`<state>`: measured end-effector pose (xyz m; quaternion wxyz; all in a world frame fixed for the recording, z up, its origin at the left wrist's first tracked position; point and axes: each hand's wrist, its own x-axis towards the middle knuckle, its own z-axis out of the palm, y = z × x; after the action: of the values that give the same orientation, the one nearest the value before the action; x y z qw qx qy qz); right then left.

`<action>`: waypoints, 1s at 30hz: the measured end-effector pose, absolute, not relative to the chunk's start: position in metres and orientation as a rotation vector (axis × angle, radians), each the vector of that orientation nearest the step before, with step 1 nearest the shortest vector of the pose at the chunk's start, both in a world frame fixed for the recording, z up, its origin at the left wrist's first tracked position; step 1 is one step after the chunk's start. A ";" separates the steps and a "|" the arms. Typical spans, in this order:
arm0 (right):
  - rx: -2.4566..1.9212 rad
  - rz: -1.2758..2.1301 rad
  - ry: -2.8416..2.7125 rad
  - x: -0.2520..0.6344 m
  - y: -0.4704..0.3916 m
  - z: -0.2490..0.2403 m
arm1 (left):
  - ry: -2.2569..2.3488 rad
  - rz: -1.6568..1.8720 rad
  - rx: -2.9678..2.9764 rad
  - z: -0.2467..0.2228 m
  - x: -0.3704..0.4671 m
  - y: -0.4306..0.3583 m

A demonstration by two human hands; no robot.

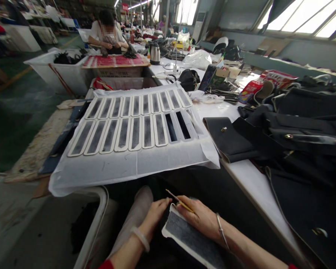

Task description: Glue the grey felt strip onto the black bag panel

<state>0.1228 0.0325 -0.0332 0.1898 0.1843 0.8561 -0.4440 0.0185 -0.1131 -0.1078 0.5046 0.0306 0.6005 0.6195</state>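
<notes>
Strip (190,239) — long axis running lower-right.

The grey strip (190,239) runs off the bottom edge of the frame, its upper end hidden under the right hand (201,218). Both forearms are cut off there too. The far hall, upper left, is too blurred to read.

Grey, white-edged strip (192,239) lying flat across lap, near bottom of view. Thin yellow stick (180,201) angled over its upper end.
</notes>
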 end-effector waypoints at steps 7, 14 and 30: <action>0.506 -1.266 2.415 0.123 0.031 -0.036 | 1.294 1.502 0.319 -0.059 0.021 -0.149; 0.404 -1.466 2.386 0.133 0.051 -0.029 | 1.240 1.491 0.276 -0.061 0.024 -0.147; -0.531 -0.237 2.975 0.042 0.062 -0.008 | 1.194 1.724 0.017 -0.066 0.036 -0.143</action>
<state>0.0416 0.0623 -0.0076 0.0551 -0.1748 0.9800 -0.0779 0.0364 -0.1432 -0.0657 0.4990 0.0069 0.4934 0.7124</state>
